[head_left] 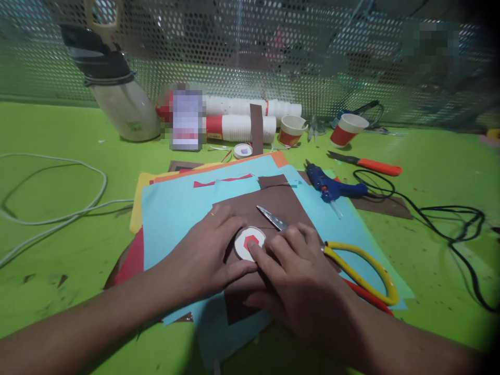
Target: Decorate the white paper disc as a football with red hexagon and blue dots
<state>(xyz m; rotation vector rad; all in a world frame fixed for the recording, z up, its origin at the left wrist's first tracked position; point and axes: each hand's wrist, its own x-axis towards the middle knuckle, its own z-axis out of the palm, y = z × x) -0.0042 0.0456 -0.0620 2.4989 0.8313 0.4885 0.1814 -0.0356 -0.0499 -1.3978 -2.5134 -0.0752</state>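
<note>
Between my hands lies a round white disc (242, 252) with a raised rim, like the base cut from a paper cup. A small red paper hexagon (250, 240) is on its middle. My left hand (213, 247) curves round the disc's left side, thumb along the near edge, gripping it. My right hand (295, 260) has its fingers curled, and a fingertip presses the hexagon onto the disc. Under both hands is brown paper (250, 205). Scissors with yellow handles (363, 265) lie beside my right hand, partly hidden by it; the blades point up and left.
Light blue sheets (175, 208) cover other coloured paper on the green table (50, 307). A blue glue gun (332, 185), an orange-handled knife (375, 165) and a black cable lie right. Stacked paper cups (242, 127), a phone (187, 120) and a spray bottle (125, 109) are behind.
</note>
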